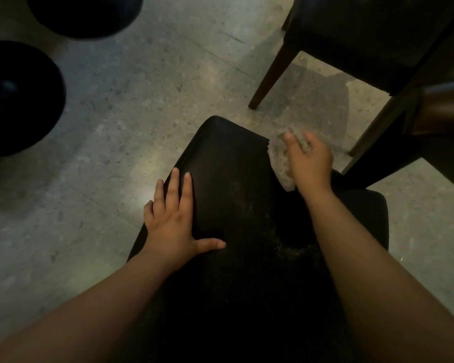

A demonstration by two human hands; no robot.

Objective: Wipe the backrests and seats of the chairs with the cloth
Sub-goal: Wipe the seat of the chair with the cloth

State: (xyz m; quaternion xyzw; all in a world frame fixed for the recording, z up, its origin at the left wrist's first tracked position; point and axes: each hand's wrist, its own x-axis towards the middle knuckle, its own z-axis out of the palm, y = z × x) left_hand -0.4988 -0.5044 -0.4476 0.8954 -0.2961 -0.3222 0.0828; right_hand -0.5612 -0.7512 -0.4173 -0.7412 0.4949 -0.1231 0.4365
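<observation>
A black padded chair [228, 179] fills the lower middle of the head view, with fine pale dust specks on its dark surface. My left hand [172, 218] rests flat on the chair's left edge, fingers straight and thumb spread. My right hand [308, 161] is at the chair's far right edge and holds a light grey cloth [279, 159], which is blurred and shows under the palm and between the fingers. The cloth lies against the chair's right side.
A second dark chair [364, 40] with brown wooden legs [270, 74] stands at the upper right, close to my right hand. Two round black bases [19, 100] sit on the grey speckled floor [155, 74] at the upper left.
</observation>
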